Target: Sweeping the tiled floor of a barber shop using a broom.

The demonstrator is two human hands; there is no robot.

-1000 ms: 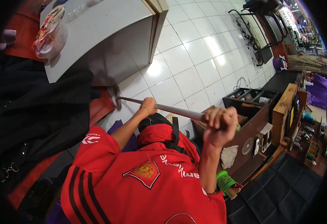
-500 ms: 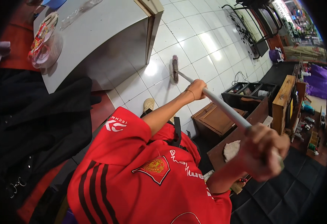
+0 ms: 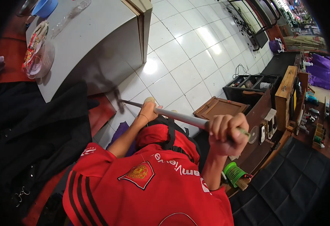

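While the person's left hand [image 3: 148,112] wraps around a long grey pole [image 3: 185,117], the right hand [image 3: 229,133] makes a fist around it, close to the top end. Down low, at the person's eleven o'clock, the pole's flat head [image 3: 118,101] is by the white floor tiles [image 3: 180,67], near the big grey desk [image 3: 86,34]. A green basket [image 3: 234,174] sits at three o'clock.

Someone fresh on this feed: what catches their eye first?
Probably the bright red shirt filling the lower middle. Just above, a grey pole slants across the view, gripped by the left hand and, near its upper end, the right hand. Then the white-topped desk at upper left and the green basket at lower right.
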